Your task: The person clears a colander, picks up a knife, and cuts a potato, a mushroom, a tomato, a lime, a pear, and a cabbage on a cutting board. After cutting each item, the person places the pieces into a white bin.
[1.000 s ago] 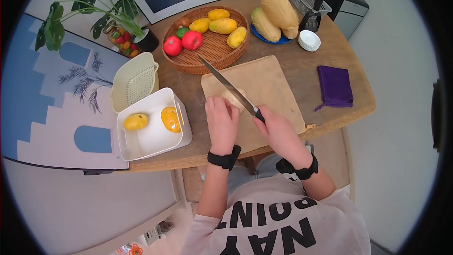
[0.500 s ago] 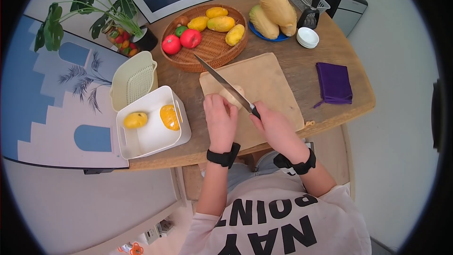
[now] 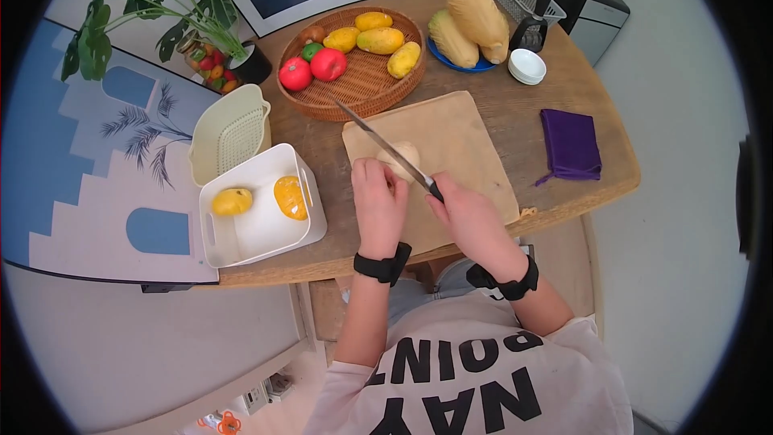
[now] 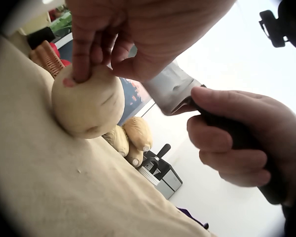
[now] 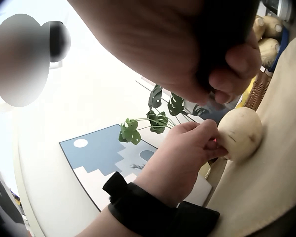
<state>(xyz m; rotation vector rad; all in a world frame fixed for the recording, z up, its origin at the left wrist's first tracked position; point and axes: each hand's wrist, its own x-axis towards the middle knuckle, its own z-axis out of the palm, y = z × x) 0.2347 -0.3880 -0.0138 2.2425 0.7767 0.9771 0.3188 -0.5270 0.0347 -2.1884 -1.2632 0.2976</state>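
Observation:
A pale, round peeled potato with a few dark slits rests on the cutting board. My left hand holds it from above and the side, its fingertips bent against the skin. A large kitchen knife is in my right hand, whose fingers wrap the black handle. In the head view the blade slants up and left across the potato. The left wrist view shows the blade behind the left hand, beyond the potato. Part of the blade is hidden there by the left hand.
A white bin with two yellow items stands left of the board. Behind the board is a wicker basket of produce. A blue plate of squashes, white bowls and a purple cloth lie to the right.
The knife blade has turned slightly so more of its narrow edge shows, and more of the potato appears beside it. The left hand keeps its hold with little movement.

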